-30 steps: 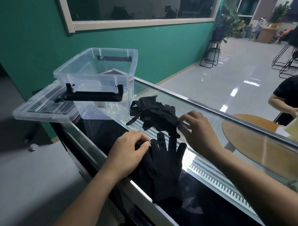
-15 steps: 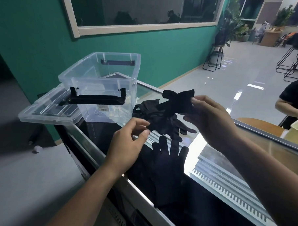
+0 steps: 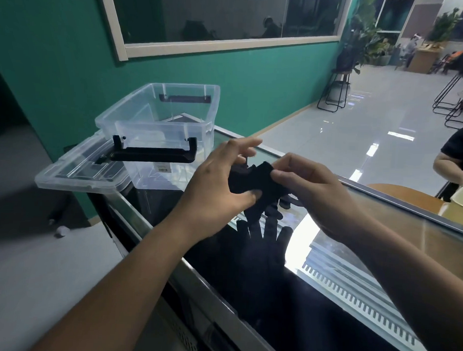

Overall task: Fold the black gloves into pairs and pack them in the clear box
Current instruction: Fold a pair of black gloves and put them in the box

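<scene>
Both hands, left hand [image 3: 219,185] & right hand [image 3: 311,194], pinch a black glove [image 3: 262,182] in mid-air near the clear box [image 3: 158,124]; soft knit may slip, w/ fold springing open.

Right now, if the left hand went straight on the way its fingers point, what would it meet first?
The left hand points toward the right hand. First comes the black glove held between them, then probably the right hand itself. Depth is unclear.

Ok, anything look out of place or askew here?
Only the clear lid: it juts past the counter's end, with the clear box resting partly on it. The left hand and right hand hold one black glove; a second glove lies flat.
</scene>
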